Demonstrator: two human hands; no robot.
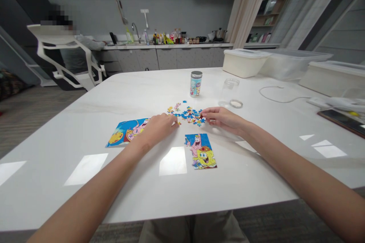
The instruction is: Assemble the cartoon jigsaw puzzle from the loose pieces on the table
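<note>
Loose jigsaw puzzle pieces (188,114), mostly blue with yellow and pink bits, lie in a pile mid-table. My left hand (162,127) has its fingers curled down at the pile's near left edge, with a small yellow-red puzzle piece (179,123) at the fingertips. At the pile's right side, my right hand (221,118) pinches a dark reddish puzzle piece (201,115) between thumb and fingers. A partly joined puzzle section (203,152) with a yellow and a pink cartoon figure lies nearer me. My left hand and forearm partly cover a cartoon picture sheet (125,132).
Behind the pile stands a printed tin (195,84) with a metal lid. Right of it are a clear jar (230,89) and a round lid (236,103). Storage boxes (245,60), a white cable (281,101) and a phone (342,121) occupy the right side. A person sits at the back left.
</note>
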